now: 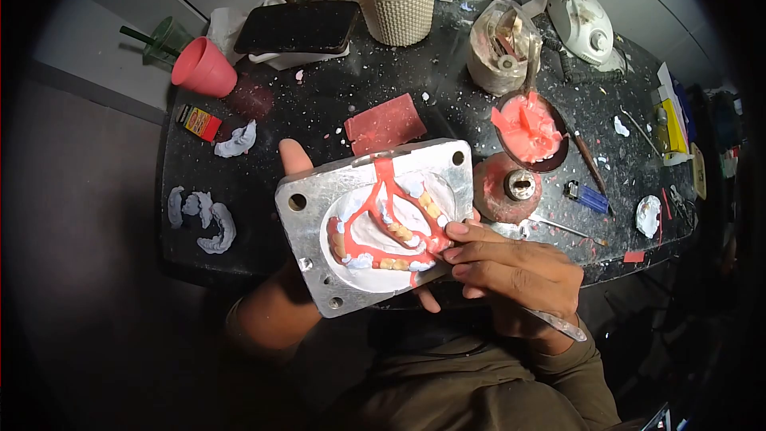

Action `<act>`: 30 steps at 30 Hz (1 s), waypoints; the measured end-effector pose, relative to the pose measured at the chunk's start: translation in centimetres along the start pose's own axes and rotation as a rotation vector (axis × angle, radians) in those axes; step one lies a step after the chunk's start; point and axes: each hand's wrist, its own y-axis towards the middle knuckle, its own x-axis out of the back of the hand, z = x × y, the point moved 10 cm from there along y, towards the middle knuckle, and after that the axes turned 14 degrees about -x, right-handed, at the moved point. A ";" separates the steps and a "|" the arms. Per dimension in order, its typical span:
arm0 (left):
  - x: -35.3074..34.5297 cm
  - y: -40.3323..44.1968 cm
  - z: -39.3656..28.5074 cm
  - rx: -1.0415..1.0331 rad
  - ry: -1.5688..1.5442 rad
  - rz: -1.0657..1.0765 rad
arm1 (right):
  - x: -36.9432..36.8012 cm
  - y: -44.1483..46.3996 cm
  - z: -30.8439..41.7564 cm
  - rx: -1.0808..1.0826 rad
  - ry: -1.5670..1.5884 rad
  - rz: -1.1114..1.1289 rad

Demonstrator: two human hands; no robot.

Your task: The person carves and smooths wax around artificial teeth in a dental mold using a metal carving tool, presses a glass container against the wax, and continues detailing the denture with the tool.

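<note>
A metal denture flask [307, 271] lies tilted across my left hand [296, 158]. The hand supports it from below, with the thumb at the far left edge and fingertips showing under the near edge; the palm is hidden. White plaster [383, 281] fills the flask, with tooth-coloured pieces [396, 264] and branching pink wax [384, 179] set in it. My right hand [527, 271] is closed on a slim wax knife [561, 325], whose broad metal end sticks out below the palm. Its fingertips are at the flask's right side, near the wax; the working tip is hard to make out.
Beyond the flask lies a pink wax sheet [387, 124]. A spirit burner [511, 187] stands right, near a dish of pink wax [531, 132] and a blue lighter [586, 196]. Plaster pieces [217, 231], a pink cup [205, 68] and a tool basket [396, 12] surround the work area.
</note>
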 end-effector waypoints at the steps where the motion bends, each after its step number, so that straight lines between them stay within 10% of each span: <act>1: -0.2 0.0 -0.3 0.001 0.001 -0.014 | 0.0 0.0 0.0 -0.001 -0.001 -0.001; 30: 1.0 -0.2 -2.0 -0.179 0.299 -0.339 | -0.4 0.0 -1.0 -0.069 0.105 -0.084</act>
